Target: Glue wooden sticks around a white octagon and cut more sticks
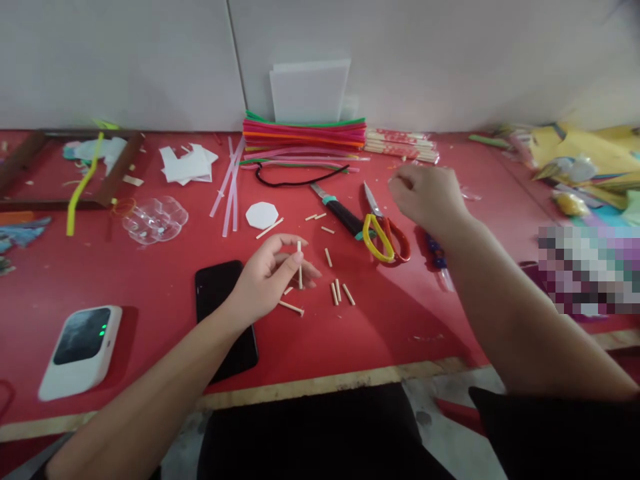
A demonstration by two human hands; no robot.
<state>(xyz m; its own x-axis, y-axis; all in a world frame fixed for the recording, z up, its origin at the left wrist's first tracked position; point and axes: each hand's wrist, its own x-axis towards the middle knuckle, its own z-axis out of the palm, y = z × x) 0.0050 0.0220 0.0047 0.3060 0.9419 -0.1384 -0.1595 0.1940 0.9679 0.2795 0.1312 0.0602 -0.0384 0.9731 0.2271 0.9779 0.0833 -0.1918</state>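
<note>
Between the thumb and fingers of my left hand point(270, 277) is a short wooden stick point(300, 265), held upright above the red table point(390, 333). My right hand point(425, 193) is raised with curled fingers, above and right of the scissors point(383, 230) with one yellow and one red handle; what it holds, if anything, is hidden. Several cut stick pieces point(349, 294) lie right of my left hand. A black-handled utility knife point(343, 215) rests left of the scissors. A white octagonal piece point(262, 215) lies beyond my left hand.
A black phone point(217, 287) lies under my left wrist, and a white device point(83, 350) is further left. Colourful pipe cleaners point(305, 137) and packaged sticks point(400, 145) line the wall. A brown frame point(117, 167) stands back left; coloured paper point(570, 153) lies at right.
</note>
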